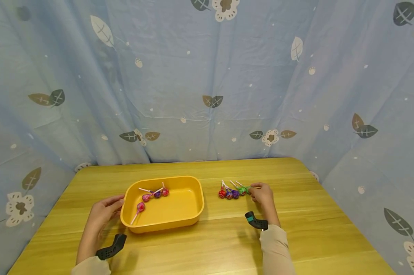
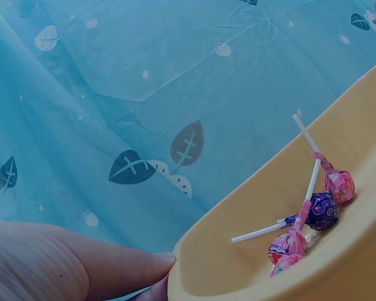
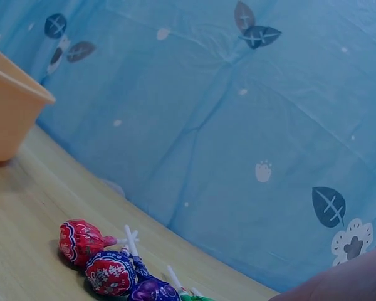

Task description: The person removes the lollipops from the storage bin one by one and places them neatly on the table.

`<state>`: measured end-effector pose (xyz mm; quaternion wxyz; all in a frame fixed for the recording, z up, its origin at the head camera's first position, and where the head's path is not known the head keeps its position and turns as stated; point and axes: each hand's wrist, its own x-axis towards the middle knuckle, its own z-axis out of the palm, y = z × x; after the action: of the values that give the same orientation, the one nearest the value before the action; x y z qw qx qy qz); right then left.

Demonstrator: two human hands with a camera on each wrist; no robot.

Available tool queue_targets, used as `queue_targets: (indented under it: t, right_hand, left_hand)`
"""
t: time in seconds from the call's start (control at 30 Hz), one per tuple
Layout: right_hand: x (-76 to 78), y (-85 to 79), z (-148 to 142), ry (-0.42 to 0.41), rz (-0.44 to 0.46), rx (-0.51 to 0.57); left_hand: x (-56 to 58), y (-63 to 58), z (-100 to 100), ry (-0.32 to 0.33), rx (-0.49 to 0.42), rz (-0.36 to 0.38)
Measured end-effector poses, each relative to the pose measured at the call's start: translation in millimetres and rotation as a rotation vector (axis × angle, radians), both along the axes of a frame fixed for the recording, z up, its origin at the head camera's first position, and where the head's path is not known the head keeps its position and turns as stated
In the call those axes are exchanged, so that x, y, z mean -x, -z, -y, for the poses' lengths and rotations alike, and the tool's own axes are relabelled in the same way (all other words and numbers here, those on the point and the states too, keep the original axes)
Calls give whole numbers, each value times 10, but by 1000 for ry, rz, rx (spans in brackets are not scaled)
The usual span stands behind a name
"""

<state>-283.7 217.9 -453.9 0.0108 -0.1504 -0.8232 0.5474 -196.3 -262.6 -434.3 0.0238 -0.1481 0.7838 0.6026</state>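
A yellow tray (image 1: 176, 204), touched by the left hand (image 1: 104, 214), holds three pink lollipops (image 1: 140, 206) and a purple lollipop (image 1: 157, 194), sticks askew. Well apart, red, blue, purple and green lollipops (image 1: 235, 194) lie bunched, wrapped, by the right hand (image 1: 263, 194).

On my remote feed I saw a plain, pale cream left sleeve (image 1: 91, 266) ending near the wrist. The right sleeve (image 1: 277, 248) matched it in colour, and I noticed soft creases across its fabric. Beside the left one I made out a black wrist mount (image 1: 111, 247), bent in shape, its band dotted with small holes. On the other side I saw a similar black bracket (image 1: 260, 224), curved, with a teal patch (image 1: 250, 219) near its raised end.
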Motion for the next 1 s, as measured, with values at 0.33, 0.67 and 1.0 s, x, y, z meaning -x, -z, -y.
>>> queue_targets:
  t: [0.33, 0.67, 1.0]
  right_hand:
    - [23, -15, -40, 23, -12, 0]
    - [-3, -46, -68, 76, -115, -24]
    - [37, -81, 126, 63, -166, 81]
  left_hand:
    - [21, 11, 6, -2, 5, -5]
    - [19, 19, 4, 2, 10, -9]
    - [9, 18, -1, -3, 12, -3]
